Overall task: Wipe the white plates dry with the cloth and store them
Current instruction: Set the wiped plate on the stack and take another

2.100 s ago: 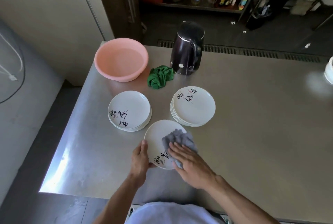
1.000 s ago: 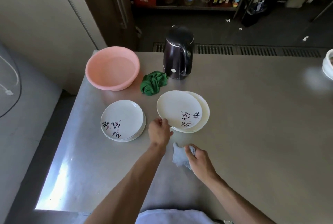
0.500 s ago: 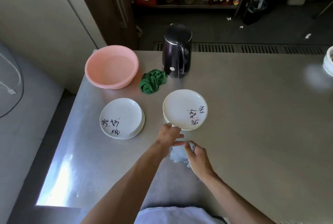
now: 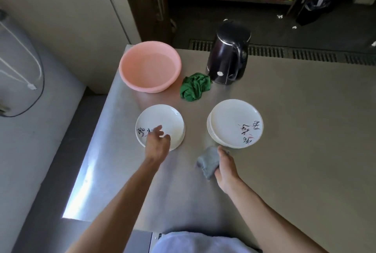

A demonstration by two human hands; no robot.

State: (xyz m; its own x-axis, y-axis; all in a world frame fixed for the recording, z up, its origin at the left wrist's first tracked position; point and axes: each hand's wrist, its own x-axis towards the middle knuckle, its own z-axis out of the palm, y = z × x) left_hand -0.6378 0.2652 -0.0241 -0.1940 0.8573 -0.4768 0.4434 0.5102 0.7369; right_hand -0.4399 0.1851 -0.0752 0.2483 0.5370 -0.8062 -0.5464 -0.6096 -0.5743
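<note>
Two stacks of white plates with black brush writing rest on the steel table. The left stack (image 4: 162, 118) lies under my left hand (image 4: 157, 144), whose fingers are spread over its near rim and hold nothing. The right stack (image 4: 230, 120) is taller and stands free. Just in front of it, my right hand (image 4: 225, 168) grips a crumpled grey cloth (image 4: 207, 162) pressed against the tabletop.
A pink basin (image 4: 150, 69) stands at the table's far left corner. A crumpled green cloth (image 4: 195, 86) lies next to a dark electric kettle (image 4: 228, 52). The table's left edge (image 4: 89, 151) drops to the floor close to the left stack.
My left hand set the wiped plate on the right stack, let go, then moved left over the left stack. My right hand kept the grey cloth on the table.
</note>
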